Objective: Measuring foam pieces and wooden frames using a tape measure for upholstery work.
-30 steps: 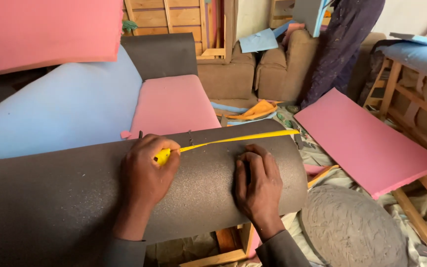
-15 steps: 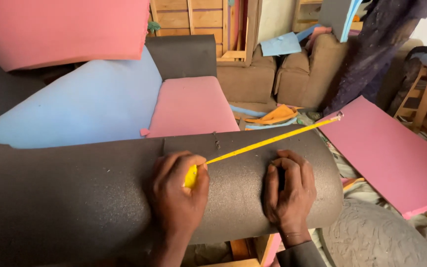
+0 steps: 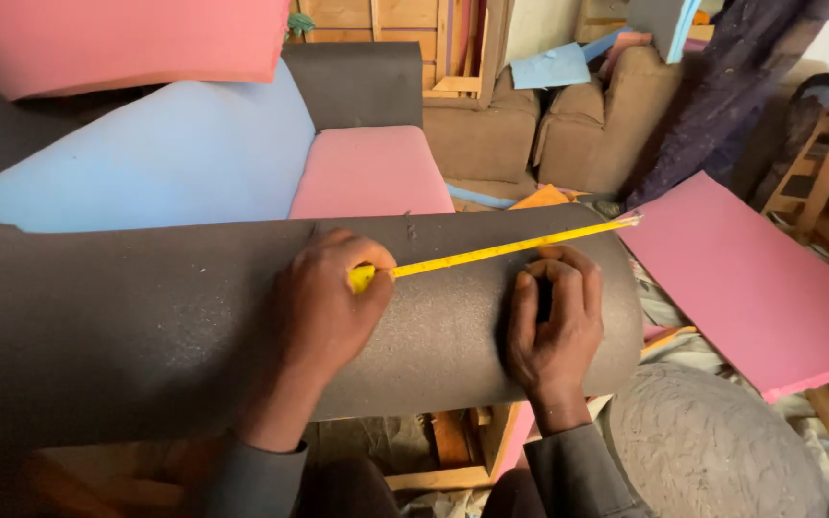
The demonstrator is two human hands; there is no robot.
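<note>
Stretching across the curved top of a dark grey foam sheet [image 3: 146,326] is a yellow measuring tape [image 3: 501,251], its blade running up and to the right until its metal tip [image 3: 631,221] reaches the foam's right edge. The left hand [image 3: 328,302] is closed around the tape's yellow case, only a corner of which shows between thumb and fingers, and it rests on the foam near the middle. The right hand [image 3: 554,321] lies just beside the blade, below it, fingers together and curled, pressing something dark and slim against the foam; what that thing is cannot be told. Both wrists wear grey sleeves.

The grey foam bends over like a roll, its near edge hanging above a wooden frame [image 3: 453,451]. Its left part runs out of view, with a ragged notch at the upper left edge.

Behind it lie a light blue foam slab [image 3: 165,153] and a pink foam cushion [image 3: 371,173], side by side and touching, with another dark slab [image 3: 357,82] standing behind them. A pink slab [image 3: 117,38] fills the upper left corner. To the right a large pink foam sheet [image 3: 750,288] leans well clear of the hands, above a grey rounded cushion [image 3: 712,451]. Farther back stand brown sofa cushions [image 3: 568,125] with a pale blue scrap [image 3: 551,67] on top, wooden frames [image 3: 405,29] behind, and a wooden stool [image 3: 822,163] at the far right
</note>
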